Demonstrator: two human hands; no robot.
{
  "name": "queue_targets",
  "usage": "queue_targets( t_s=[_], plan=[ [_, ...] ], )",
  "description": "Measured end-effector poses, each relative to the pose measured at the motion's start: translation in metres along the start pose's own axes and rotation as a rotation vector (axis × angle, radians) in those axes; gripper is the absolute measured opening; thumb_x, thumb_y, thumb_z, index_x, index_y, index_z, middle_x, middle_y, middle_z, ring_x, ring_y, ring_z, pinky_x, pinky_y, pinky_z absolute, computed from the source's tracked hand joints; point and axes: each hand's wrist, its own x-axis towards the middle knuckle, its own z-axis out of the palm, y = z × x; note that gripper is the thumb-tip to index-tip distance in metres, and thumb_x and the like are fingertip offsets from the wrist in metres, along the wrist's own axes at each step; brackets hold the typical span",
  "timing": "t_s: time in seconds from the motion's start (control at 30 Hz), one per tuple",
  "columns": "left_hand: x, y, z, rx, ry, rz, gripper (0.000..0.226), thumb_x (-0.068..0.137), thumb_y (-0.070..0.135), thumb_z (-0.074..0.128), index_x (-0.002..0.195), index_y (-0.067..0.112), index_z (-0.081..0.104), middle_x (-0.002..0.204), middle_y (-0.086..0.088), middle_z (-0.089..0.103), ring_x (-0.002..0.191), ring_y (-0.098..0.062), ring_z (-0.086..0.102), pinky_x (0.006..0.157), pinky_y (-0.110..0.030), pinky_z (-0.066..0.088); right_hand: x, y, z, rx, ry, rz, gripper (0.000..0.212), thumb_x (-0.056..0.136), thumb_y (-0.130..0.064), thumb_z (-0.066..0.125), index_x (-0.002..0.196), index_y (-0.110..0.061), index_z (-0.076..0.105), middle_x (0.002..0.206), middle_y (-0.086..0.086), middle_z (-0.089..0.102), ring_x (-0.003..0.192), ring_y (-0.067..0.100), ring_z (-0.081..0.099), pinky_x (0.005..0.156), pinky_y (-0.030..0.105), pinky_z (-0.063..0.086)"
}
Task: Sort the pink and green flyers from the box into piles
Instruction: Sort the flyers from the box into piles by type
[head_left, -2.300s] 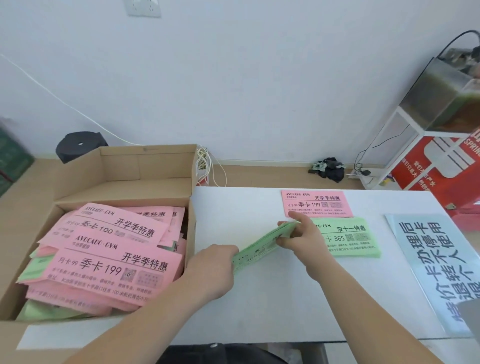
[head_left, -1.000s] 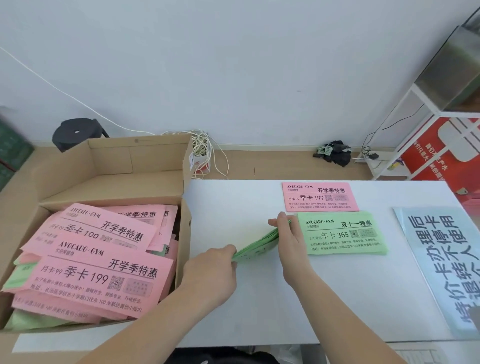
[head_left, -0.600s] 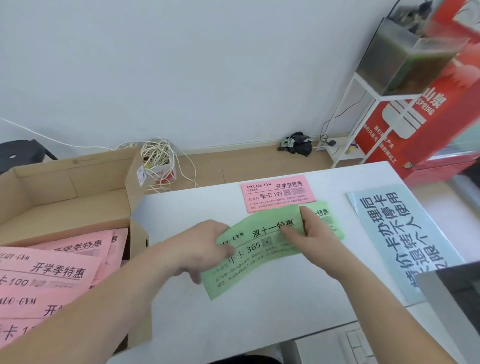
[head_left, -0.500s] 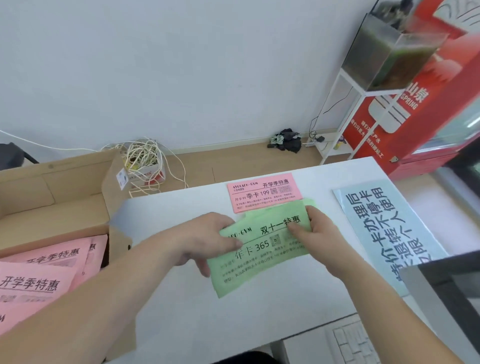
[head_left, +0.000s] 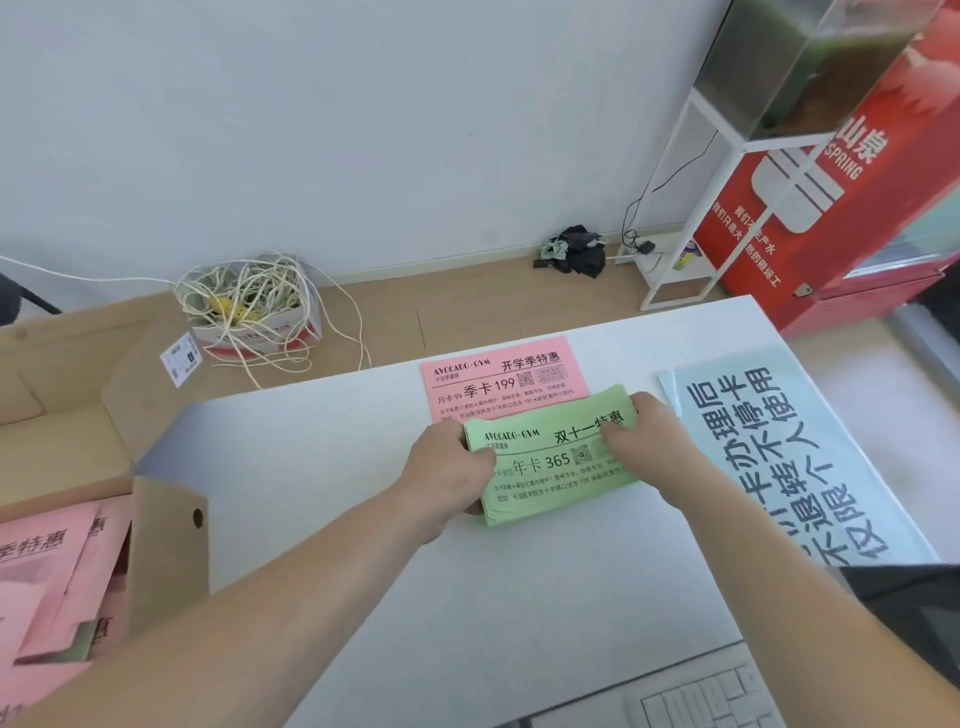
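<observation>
Both hands hold a stack of green flyers (head_left: 545, 467) face up, low over the white table (head_left: 322, 457). My left hand (head_left: 449, 467) grips its left edge, thumb on top. My right hand (head_left: 641, 441) pinches the right end, fingers over the print. The stack covers where the green pile lay, so that pile is hidden. Just behind lies the pink flyer pile (head_left: 501, 382), its near edge partly covered. The cardboard box (head_left: 166, 525) at the left holds several pink flyers (head_left: 57, 571) with a green one peeking out underneath.
A pale blue printed sheet (head_left: 789, 457) lies on the table right of my hands. A keyboard (head_left: 711, 696) and a dark object (head_left: 914, 608) sit at the near right. On the floor behind are a box of tangled cord (head_left: 249, 306), a white rack (head_left: 691, 249) and a red sign (head_left: 831, 171).
The green stack turned from edge-on to flat and face up, and both hands carried it right over the green pile. My view swung right, pushing the box to the frame's left edge.
</observation>
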Motion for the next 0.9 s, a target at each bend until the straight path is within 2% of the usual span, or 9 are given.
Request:
queue_targets(
  t_s=[0.07, 0.13, 0.27, 0.37, 0.43, 0.5, 0.57, 0.73, 0.9],
  plan=[
    [0.005, -0.009, -0.003, 0.032, 0.031, 0.008, 0.005, 0.097, 0.017, 0.062, 0.1, 0.021, 0.062, 0.104, -0.003, 0.074, 0.089, -0.024, 0.075, 0.065, -0.039, 0.065, 0.001, 0.008, 0.005, -0.039, 0.043, -0.016, 0.019, 0.099, -0.02, 0.059, 0.116, -0.011, 0.055, 0.1, 0.003, 0.064, 0.08, 0.016, 0.06, 0.061, 0.03, 0.045],
    [0.006, -0.017, -0.011, 0.159, 0.084, 0.016, 0.021, 0.094, 0.03, 0.068, 0.11, 0.02, 0.057, 0.099, -0.001, 0.073, 0.087, -0.022, 0.074, 0.078, -0.044, 0.063, 0.001, 0.015, 0.006, -0.064, 0.101, -0.032, 0.036, 0.098, -0.025, 0.064, 0.129, -0.011, 0.056, 0.105, 0.003, 0.064, 0.085, 0.018, 0.061, 0.066, 0.031, 0.045],
    [-0.014, -0.029, -0.021, 0.543, 0.118, 0.066, 0.049, 0.09, 0.051, 0.072, 0.12, 0.018, 0.051, 0.097, 0.003, 0.065, 0.093, -0.018, 0.063, 0.082, -0.037, 0.053, -0.003, 0.03, 0.003, -0.167, 0.2, -0.072, 0.072, 0.094, -0.046, 0.068, 0.153, -0.016, 0.042, 0.135, 0.007, 0.055, 0.126, 0.028, 0.052, 0.101, 0.044, 0.046],
    [-0.025, -0.033, -0.009, 0.666, -0.024, 0.042, 0.064, 0.071, 0.065, 0.081, 0.105, 0.024, 0.046, 0.1, 0.008, 0.052, 0.097, -0.016, 0.057, 0.074, -0.031, 0.045, -0.014, 0.032, -0.003, -0.219, 0.053, -0.081, 0.103, 0.079, -0.059, 0.08, 0.161, -0.023, 0.03, 0.15, 0.005, 0.046, 0.142, 0.027, 0.038, 0.115, 0.05, 0.038],
    [-0.023, -0.04, 0.003, 0.71, -0.034, 0.062, 0.08, 0.059, 0.067, 0.083, 0.116, 0.026, 0.045, 0.107, 0.008, 0.05, 0.104, -0.016, 0.057, 0.077, -0.031, 0.047, -0.023, 0.032, -0.006, -0.279, -0.098, -0.1, 0.13, 0.064, -0.058, 0.092, 0.165, -0.029, 0.016, 0.157, -0.001, 0.036, 0.148, 0.022, 0.024, 0.12, 0.049, 0.029],
    [-0.019, -0.045, 0.012, 0.702, -0.001, 0.067, 0.091, 0.058, 0.064, 0.084, 0.129, 0.024, 0.043, 0.115, 0.005, 0.05, 0.109, -0.018, 0.057, 0.086, -0.036, 0.053, -0.027, 0.031, -0.005, -0.338, -0.188, -0.141, 0.144, 0.056, -0.053, 0.098, 0.166, -0.032, 0.007, 0.16, -0.004, 0.029, 0.149, 0.018, 0.016, 0.121, 0.045, 0.025],
    [-0.015, -0.048, 0.018, 0.694, 0.025, 0.086, 0.086, 0.063, 0.058, 0.083, 0.131, 0.022, 0.044, 0.116, 0.003, 0.051, 0.109, -0.019, 0.057, 0.088, -0.037, 0.053, -0.028, 0.033, 0.001, -0.415, -0.153, -0.191, 0.142, 0.056, -0.05, 0.098, 0.165, -0.033, 0.007, 0.157, -0.002, 0.031, 0.145, 0.021, 0.02, 0.118, 0.043, 0.028],
    [-0.011, -0.042, 0.02, 0.672, 0.101, 0.166, 0.042, 0.074, 0.047, 0.074, 0.102, 0.024, 0.053, 0.094, 0.009, 0.058, 0.092, -0.019, 0.063, 0.07, -0.032, 0.051, -0.026, 0.036, 0.01, -0.457, 0.031, -0.235, 0.111, 0.069, -0.043, 0.091, 0.161, -0.035, 0.029, 0.151, 0.001, 0.041, 0.136, 0.026, 0.033, 0.111, 0.039, 0.034],
    [-0.017, -0.037, 0.019, 0.8, 0.112, 0.17, 0.042, 0.082, 0.046, 0.078, 0.097, 0.023, 0.046, 0.092, 0.005, 0.057, 0.082, -0.02, 0.053, 0.068, -0.03, 0.043, -0.029, 0.034, 0.008, -0.51, 0.029, -0.208, 0.093, 0.072, -0.043, 0.09, 0.153, -0.041, 0.044, 0.149, 0.001, 0.044, 0.134, 0.026, 0.036, 0.108, 0.041, 0.039]
  ],
)
